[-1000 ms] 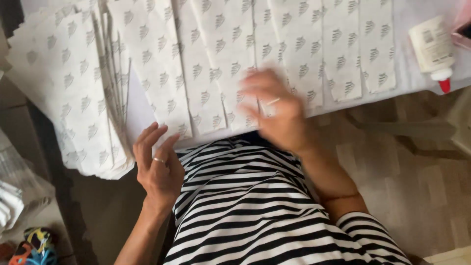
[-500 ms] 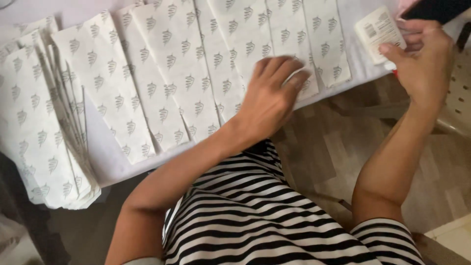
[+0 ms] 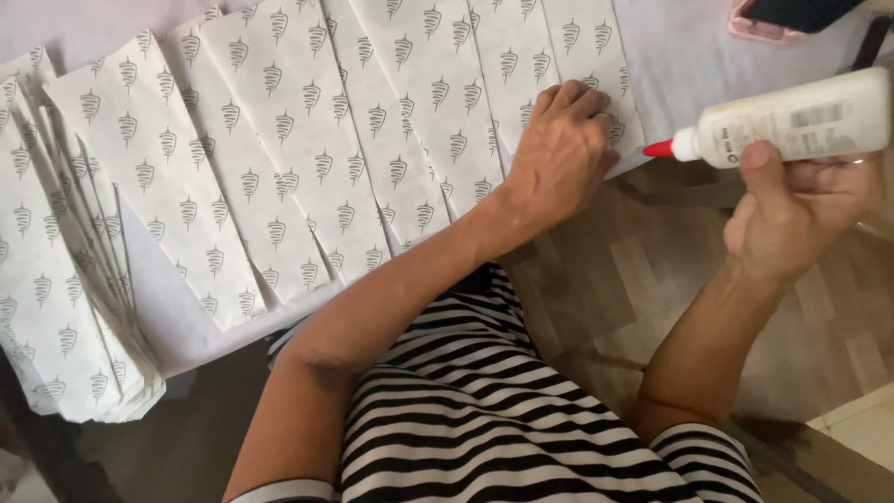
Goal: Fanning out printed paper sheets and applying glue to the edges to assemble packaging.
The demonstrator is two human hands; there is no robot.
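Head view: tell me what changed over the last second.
The right hand left the patterned paper sheets, went out to the right, took hold of the white glue bottle and lifted it off the table, red tip pointing left toward the sheets. The left hand moved from the lap up onto the rightmost sheets and presses there. The fanned sheets and the stack at the left kept their arrangement.

My right hand [image 3: 801, 210] hides the glue bottle's [image 3: 792, 121] underside; the top edge crops the pink phone [image 3: 759, 26].

Paper sheets [image 3: 307, 177] overlapping on table [image 3: 689, 65], stack [image 3: 65, 307] left
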